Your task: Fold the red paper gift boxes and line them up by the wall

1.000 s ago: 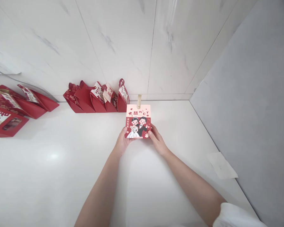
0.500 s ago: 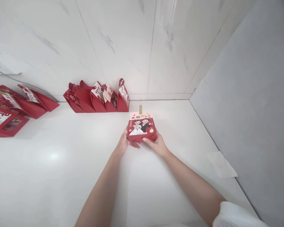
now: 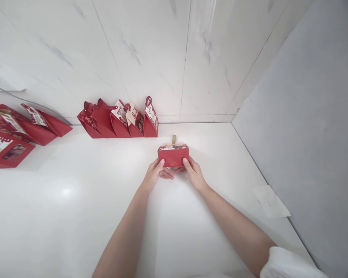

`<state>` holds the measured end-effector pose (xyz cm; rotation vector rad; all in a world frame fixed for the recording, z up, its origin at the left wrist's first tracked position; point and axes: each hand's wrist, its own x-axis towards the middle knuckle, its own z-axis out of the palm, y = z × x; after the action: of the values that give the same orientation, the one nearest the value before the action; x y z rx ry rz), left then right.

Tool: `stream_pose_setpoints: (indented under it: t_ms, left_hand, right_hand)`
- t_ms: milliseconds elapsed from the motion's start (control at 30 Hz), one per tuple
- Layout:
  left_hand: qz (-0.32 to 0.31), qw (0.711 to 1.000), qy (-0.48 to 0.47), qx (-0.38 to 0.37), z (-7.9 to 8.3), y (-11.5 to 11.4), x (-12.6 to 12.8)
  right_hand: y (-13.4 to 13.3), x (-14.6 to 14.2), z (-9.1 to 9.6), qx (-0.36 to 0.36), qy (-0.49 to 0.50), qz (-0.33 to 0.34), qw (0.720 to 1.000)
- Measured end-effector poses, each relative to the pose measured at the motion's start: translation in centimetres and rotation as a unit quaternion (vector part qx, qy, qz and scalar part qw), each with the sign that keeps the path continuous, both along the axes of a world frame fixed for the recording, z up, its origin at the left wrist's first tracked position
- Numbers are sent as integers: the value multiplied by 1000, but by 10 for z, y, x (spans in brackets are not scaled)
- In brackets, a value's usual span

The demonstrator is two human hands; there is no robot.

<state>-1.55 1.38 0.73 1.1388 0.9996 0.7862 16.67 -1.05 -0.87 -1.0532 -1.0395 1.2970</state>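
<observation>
Fingers (image 3: 161, 162) of both bare hands gripped a red box (image 3: 174, 154) from its two sides, thumbs (image 3: 186, 161) on the near face and other fingertips curled beneath, as I followed from afar through the head camera. The left hand (image 3: 152, 175) held one lower corner, the right hand (image 3: 195, 175) the other.

Half a second earlier the printed front, with its cartoon couple, had faced up; by this moment the box had tipped until that picture was a thin strip, and a plain red end, its gold print (image 3: 174, 163) too small for me to read, faced back between the thumbs. For the work in hand, I judged, this meant a turn within a firm grip, not a release.

A gold tab (image 3: 174, 139) stuck up just beyond the fingers. Whether the box touched the white counter (image 3: 220, 154), I could not tell.

Beyond the left fingers, a row of red boxes (image 3: 104, 123) stood near the tiled wall (image 3: 150, 58), unmoved; a second group (image 3: 46, 133) stood farther left. Well right of the right fingers, a white sheet (image 3: 272, 201) lay beside the grey panel (image 3: 313, 116).
</observation>
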Motion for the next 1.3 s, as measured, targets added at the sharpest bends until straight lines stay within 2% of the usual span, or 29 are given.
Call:
stream_pose_setpoints:
  t_ms: [300, 500, 667, 767, 833, 967, 1067, 1167, 1300]
  left_hand:
    - [41, 999, -2, 16, 0, 1, 1]
    - [74, 997, -1, 27, -2, 2, 3]
    - [91, 995, -26, 27, -8, 4, -1]
    - [100, 994, -23, 30, -12, 6, -3]
    - [110, 992, -13, 60, -14, 7, -3]
    - [116, 984, 5, 136, -17, 8, -1]
    - [81, 988, 1, 135, -17, 8, -1]
    - [57, 990, -31, 129, -18, 8, -3]
    - [13, 987, -63, 146, -18, 7, -7]
  right_hand:
    - [2, 0, -4, 2, 1, -14, 1000]
    - [3, -1, -4, 19, -24, -47, 998]
    - [3, 0, -8, 6, -22, -36, 999]
    - [3, 1, -9, 7, -47, -47, 998]
    - [3, 1, -9, 31, -80, -75, 994]
    - [0, 2, -7, 124, -166, -163, 965]
    - [-4, 3, -6, 204, -217, -207, 932]
    - [-7, 2, -7, 260, -256, -213, 907]
    - [-9, 0, -10, 318, -329, -183, 870]
